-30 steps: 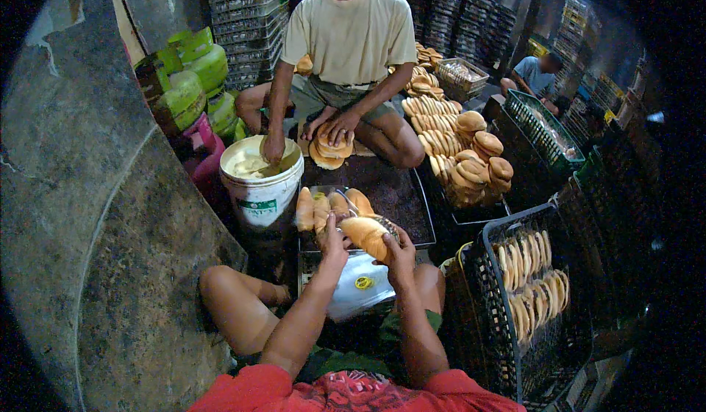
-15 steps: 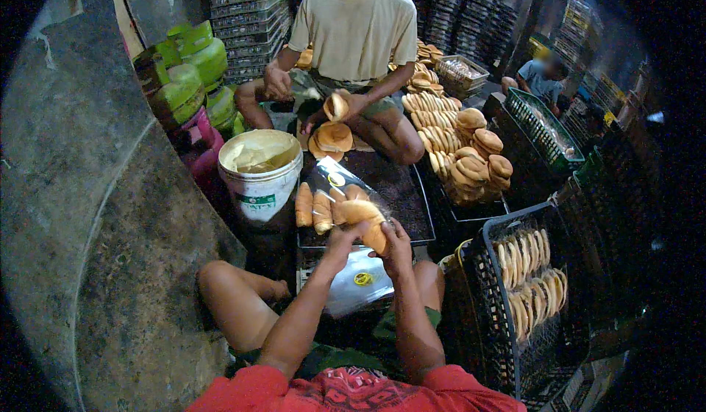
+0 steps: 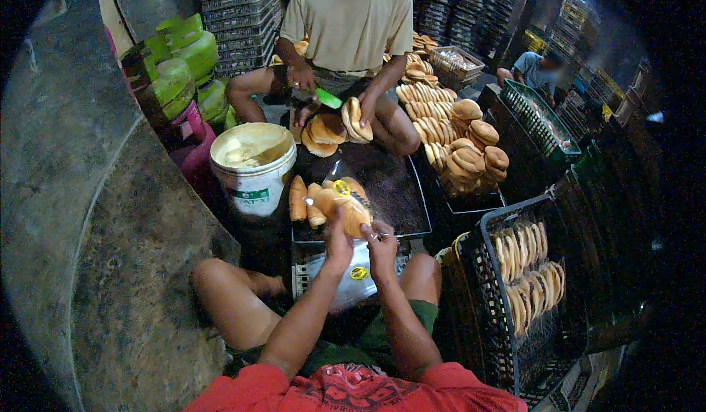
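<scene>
- The left hand [image 3: 340, 246] grasps a soft, fat bread roll [image 3: 351, 217] from the left, with its fingers curved around it.
- The right hand [image 3: 381, 247] pinches the clear bag [image 3: 338, 169] at the roll's near end.
- The roll is long, round and golden, and it is up over the near part of the dark tray [image 3: 386, 180].
- The bag is thin, shiny and see-through, with a round yellow mark on it.
- Two loose rolls [image 3: 297, 199], brown and shaped like fat fingers, lie at the tray's near left corner.
- In front of the tray's near edge is a flat, slippery pile of plastic [image 3: 346, 285], with a yellow mark on top.
- Left of the tray stands a round white bucket [image 3: 254, 188], dirty outside, with pale, creamy stuff [image 3: 239, 155] in it.
- Behind the tray, another person [image 3: 351, 22] has a flat green tool [image 3: 328, 98] in one hand and a split bun [image 3: 357, 123] in the other.
- Smooth, round buns [image 3: 323, 134] sit by the tray's far left corner.
- Right of the tray are rows of puffy buns [image 3: 434, 129].
- Nearer, also to the right, a black crate [image 3: 507, 338] full of holes has thin, curved breads [image 3: 546, 285] in it.
</scene>
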`<state>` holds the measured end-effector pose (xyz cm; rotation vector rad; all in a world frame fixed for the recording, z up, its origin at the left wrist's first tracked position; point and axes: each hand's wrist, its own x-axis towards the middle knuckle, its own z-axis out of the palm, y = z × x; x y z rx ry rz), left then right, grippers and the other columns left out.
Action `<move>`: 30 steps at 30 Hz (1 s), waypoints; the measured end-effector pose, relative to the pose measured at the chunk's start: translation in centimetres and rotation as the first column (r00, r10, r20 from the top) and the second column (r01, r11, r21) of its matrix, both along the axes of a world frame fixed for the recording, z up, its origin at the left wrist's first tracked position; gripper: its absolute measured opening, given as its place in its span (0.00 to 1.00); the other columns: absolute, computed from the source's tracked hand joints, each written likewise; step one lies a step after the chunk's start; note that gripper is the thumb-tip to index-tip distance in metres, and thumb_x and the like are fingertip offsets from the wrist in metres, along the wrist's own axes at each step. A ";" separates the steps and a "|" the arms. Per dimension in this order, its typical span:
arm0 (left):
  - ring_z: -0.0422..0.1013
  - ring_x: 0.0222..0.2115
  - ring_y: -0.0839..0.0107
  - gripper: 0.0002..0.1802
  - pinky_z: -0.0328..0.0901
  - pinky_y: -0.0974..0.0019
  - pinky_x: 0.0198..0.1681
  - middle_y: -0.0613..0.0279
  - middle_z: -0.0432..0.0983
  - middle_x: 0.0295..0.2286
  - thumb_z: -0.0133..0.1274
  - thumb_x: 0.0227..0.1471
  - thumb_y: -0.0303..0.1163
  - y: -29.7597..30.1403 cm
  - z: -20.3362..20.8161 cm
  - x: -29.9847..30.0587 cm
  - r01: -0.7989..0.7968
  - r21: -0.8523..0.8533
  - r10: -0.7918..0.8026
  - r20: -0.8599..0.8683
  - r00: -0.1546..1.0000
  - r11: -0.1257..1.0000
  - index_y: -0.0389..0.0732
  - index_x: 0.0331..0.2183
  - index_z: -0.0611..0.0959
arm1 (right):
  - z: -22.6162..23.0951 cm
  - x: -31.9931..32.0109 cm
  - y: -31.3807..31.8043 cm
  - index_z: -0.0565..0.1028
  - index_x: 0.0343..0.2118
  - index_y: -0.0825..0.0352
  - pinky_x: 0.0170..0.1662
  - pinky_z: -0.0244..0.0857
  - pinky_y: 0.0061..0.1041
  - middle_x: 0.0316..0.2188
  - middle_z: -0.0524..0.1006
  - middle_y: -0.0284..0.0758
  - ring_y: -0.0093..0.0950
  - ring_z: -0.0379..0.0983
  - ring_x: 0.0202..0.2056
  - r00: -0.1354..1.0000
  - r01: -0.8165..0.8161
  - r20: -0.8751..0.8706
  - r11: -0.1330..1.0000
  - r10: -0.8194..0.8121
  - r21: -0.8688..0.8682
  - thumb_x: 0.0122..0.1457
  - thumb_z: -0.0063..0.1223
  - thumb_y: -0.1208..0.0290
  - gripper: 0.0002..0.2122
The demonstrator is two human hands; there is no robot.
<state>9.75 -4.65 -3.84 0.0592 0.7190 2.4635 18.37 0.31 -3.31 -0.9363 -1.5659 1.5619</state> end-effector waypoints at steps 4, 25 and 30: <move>0.74 0.40 0.69 0.23 0.72 0.63 0.40 0.62 0.75 0.40 0.58 0.55 0.43 0.4 0.4 -0.3 -0.084 -0.101 0.090 0.053 0.994 0.991 0.41 0.47 0.75 | 0.0 0.2 -0.7 0.78 0.37 0.73 0.55 0.60 0.30 0.49 0.69 0.42 0.35 0.66 0.52 0.983 -0.039 0.181 0.981 0.004 0.188 0.51 0.66 0.63 0.18; 0.73 0.35 0.46 0.19 0.66 0.52 0.39 0.43 0.77 0.29 0.69 0.33 0.31 -9.1 -9.0 -6.5 -0.548 -0.828 -0.943 -0.267 0.199 0.119 0.34 0.27 0.78 | 21.3 41.6 12.9 0.70 0.50 0.67 0.52 0.65 0.26 0.44 0.76 0.33 0.26 0.72 0.45 0.942 0.218 0.133 0.864 -0.308 0.453 0.50 0.56 0.75 0.21; 0.73 0.37 0.43 0.08 0.66 0.51 0.37 0.41 0.78 0.29 0.56 0.47 0.27 -8.6 -7.1 -4.4 -0.683 -0.713 -0.953 -0.293 0.081 0.161 0.33 0.28 0.77 | 17.9 49.6 10.4 0.77 0.41 0.68 0.47 0.69 0.36 0.39 0.79 0.44 0.41 0.76 0.42 0.092 0.137 0.928 0.927 -0.362 0.348 0.44 0.63 0.60 0.22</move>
